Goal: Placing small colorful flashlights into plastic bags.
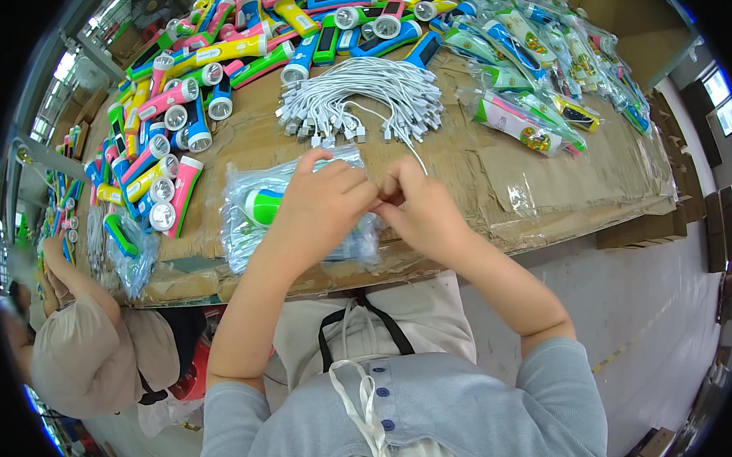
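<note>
My right hand (425, 208) is closed, its thumb and fingers pinching; a single white USB cable (415, 152) runs from the pile down into it. My left hand (323, 201) meets it, fingers curled in with fingertips touching the right ones; what they grip is hidden. Under the left hand lies a green and white flashlight (262, 207), partly covered by my wrist. It rests on a stack of clear plastic bags (238, 244) near the table's front edge. Just beyond both hands spreads a bundle of white USB cables (363, 87), plugs pointing toward me.
Loose colourful flashlights (169, 101) heap up at the left and back. Bagged flashlights (519, 125) pile at the back right. Cardboard (545, 182) covers the table. At the left a co-worker (96, 348) sits beside a bagged green flashlight (122, 236). Cardboard boxes (719, 229) line the right side.
</note>
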Motion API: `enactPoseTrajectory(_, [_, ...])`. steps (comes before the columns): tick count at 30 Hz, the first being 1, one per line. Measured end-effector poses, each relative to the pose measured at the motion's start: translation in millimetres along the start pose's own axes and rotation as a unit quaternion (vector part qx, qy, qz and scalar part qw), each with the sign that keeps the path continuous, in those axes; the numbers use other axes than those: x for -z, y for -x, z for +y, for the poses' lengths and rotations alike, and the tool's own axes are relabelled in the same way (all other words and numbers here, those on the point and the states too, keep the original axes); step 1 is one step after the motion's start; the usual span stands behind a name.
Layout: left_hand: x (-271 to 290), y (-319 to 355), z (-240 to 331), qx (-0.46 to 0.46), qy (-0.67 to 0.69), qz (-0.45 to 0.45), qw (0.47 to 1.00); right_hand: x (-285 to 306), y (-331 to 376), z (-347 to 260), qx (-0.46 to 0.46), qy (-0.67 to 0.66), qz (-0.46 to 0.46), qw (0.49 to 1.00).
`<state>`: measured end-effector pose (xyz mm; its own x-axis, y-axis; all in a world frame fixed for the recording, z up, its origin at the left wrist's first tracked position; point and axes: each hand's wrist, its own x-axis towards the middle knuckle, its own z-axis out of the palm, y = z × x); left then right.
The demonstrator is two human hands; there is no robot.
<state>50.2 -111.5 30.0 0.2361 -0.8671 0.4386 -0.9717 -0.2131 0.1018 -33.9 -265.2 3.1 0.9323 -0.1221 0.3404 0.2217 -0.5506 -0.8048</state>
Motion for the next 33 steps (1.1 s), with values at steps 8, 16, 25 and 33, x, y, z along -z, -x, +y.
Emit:
enactPoseTrajectory(8, [2, 35, -68, 0.109, -0.102, 0.052, 0.988, 150, 41, 65, -0.131, 0.245, 0.147, 0.949])
enactPoseTrajectory(16, [-39, 80, -84, 0.247, 0.007, 0.065, 0.967, 138, 18, 131, 0.040, 0.504, 0.012, 0.862])
enactPoseTrajectory(25, [-52, 70, -90, 0.204, 0.030, 0.097, 0.974, 106, -53, 149, 0.022, 0.585, 0.154, 0.796])
enactPoseTrajectory(33, [-52, 72, -84, 0.167, -0.002, 0.154, 0.974, -74, -71, 37, 0.241, 0.269, -0.077, 0.929])
